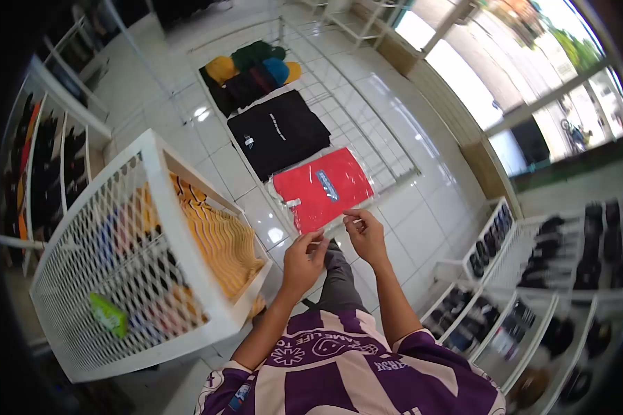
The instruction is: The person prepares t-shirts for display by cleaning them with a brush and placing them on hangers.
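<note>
A folded red shirt [315, 197] in a clear plastic bag lies at the near end of a white wire rack [387, 149]. It has a blue printed label in the middle and a small white tag at its left. My left hand [304, 264] is closed at the bag's near left corner, thumb and fingers together. At the near right corner, my right hand [365, 237] pinches the bag's edge. The thin plastic between my fingers is hard to make out. Behind the red shirt sits a folded black garment [280, 131] with a line of white lettering.
Several caps [259, 72] in yellow, green, dark and blue sit at the rack's far end. Close on my left stands a white mesh bin [163, 200] holding a yellow striped garment [218, 242]. Shelves of dark goods [477, 311] line the right, below a glass front.
</note>
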A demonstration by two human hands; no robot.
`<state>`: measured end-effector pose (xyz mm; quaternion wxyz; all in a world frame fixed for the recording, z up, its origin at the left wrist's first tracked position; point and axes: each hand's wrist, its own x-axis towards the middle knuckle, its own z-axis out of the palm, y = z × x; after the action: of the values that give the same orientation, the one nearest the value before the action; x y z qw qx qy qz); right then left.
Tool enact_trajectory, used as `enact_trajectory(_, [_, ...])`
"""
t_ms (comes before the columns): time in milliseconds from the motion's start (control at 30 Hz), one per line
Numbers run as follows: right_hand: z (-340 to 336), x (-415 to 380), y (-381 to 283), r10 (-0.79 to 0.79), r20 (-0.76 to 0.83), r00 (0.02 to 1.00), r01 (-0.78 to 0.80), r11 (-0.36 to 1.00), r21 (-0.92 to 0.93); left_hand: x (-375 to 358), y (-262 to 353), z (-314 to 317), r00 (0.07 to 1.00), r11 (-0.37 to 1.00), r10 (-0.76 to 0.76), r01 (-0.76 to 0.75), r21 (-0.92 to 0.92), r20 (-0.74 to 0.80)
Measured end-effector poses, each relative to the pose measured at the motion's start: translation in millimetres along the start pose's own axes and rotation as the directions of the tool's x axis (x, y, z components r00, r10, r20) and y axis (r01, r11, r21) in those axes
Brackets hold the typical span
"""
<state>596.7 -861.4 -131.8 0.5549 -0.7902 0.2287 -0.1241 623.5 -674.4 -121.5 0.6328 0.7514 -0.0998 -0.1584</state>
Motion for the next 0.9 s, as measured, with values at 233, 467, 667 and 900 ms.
enact_trajectory(233, [19,239,102,-0.054,0.332,0.942,0.136,0.964,-0.229,123,-51,61,0.920,0.938,-0.314,0.339,0.071,-0.233])
enact_trajectory(467, [87,376,205,0.095,0.324,0.941,0.018,0.945,-0.328,258,-167,69,0.968,0.898,-0.168,0.229,0.377,-0.188])
enact_trajectory(667, [129,406,241,-0.045,0.139,0.989,0.098,0.908,-0.407,319,-192,52,0.941,0.804,-0.329,0.321,0.500,-0.075])
enact_trajectory(900, [142,434,249,0.180,0.228,0.957,-0.054,0.882,-0.469,311,-234,76,0.831,0.844,-0.526,0.536,0.009,-0.180])
